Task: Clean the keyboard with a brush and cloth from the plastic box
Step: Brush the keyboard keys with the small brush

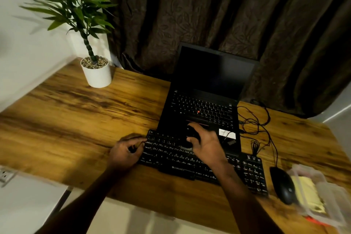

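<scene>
The long black plastic keyboard (pixel 190 159) lies flat on the grained brown wooden desk (pixel 76 119), its far edge touching the open black laptop (pixel 205 100); the left hand (pixel 125 152) curls its fingers round the keyboard's left end, steadying it as we judge; the right hand (pixel 205 144) hovers over the upper key rows, fingers bent round a small dark tool (pixel 191 136), which we take for the brush, though blur hides its bristles; we think a hard sweep could flick dust into the laptop's own keys, or shove the light keyboard into the rounded black mouse (pixel 283 186) just beside its right end; beyond the mouse stands the clear thin-walled plastic box (pixel 336 201) with a soft yellow cloth (pixel 307 192) inside, near the desk's edge, where a nudge might tip it off
</scene>
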### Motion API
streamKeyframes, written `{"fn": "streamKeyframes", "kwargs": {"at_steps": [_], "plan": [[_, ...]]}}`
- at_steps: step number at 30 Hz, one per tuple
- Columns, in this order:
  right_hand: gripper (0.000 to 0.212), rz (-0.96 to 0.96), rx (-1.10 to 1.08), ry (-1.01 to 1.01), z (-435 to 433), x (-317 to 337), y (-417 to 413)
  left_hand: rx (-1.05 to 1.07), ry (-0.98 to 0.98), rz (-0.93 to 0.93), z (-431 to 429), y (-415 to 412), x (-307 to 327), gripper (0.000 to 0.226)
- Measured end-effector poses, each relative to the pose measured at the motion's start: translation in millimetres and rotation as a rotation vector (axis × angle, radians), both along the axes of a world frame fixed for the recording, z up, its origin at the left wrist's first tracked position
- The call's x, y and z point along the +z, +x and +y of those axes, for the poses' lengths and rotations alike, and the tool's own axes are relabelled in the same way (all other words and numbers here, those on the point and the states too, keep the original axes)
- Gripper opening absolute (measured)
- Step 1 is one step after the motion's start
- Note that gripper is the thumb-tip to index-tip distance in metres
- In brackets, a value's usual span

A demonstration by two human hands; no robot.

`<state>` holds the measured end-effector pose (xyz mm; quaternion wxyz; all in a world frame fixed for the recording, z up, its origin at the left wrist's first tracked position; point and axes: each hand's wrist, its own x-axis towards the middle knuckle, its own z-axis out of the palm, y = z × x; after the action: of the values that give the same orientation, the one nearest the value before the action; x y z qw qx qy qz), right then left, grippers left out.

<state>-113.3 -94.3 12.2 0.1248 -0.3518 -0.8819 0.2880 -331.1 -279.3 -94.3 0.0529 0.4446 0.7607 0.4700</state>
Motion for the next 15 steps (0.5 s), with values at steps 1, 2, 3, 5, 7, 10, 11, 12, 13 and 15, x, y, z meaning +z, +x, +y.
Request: {"fn": "streamKeyframes", "kwargs": {"at_steps": [1, 2, 3, 5, 7, 10, 11, 12, 13, 15], "plan": [[0.05, 0.013, 0.014, 0.001, -2.5, 0.7, -7.4, 0.007, -0.004, -0.013, -0.1, 0.1, 0.4, 0.029], [0.05, 0.024, 0.026, 0.007, -4.9, 2.3, -14.0, 0.011, -0.014, -0.029, -0.4, 0.4, 0.9, 0.028], [0.049, 0.029, 0.033, 0.01, -6.2, 3.5, -19.0, 0.014, -0.019, -0.04, -0.8, 0.6, 1.3, 0.026], [0.049, 0.036, 0.04, -0.001, -8.0, 6.7, -25.8, 0.023, -0.033, -0.043, -1.7, 2.3, 5.7, 0.023], [0.049, 0.042, 0.056, -0.01, -7.6, 8.2, -28.4, 0.016, -0.036, -0.038, -0.9, 2.7, 8.9, 0.027], [0.048, 0.065, 0.076, -0.005, -5.9, 8.1, -31.4, 0.015, -0.043, -0.047, -2.1, 2.5, 10.1, 0.026], [0.048, 0.065, 0.073, -0.012, -5.5, 6.9, -33.7, 0.015, -0.045, -0.043, -2.0, 2.9, 11.2, 0.026], [0.048, 0.067, 0.067, -0.02, -7.0, 7.7, -36.0, 0.016, -0.048, -0.033, -1.9, 3.4, 11.8, 0.029], [0.048, 0.068, 0.062, -0.029, -9.1, 8.4, -38.7, 0.012, -0.048, -0.028, -1.9, 3.1, 12.0, 0.034], [0.048, 0.06, 0.072, -0.051, -12.9, 10.6, -42.5, -0.005, -0.056, -0.025, -1.4, 2.9, 13.0, 0.038]]}}
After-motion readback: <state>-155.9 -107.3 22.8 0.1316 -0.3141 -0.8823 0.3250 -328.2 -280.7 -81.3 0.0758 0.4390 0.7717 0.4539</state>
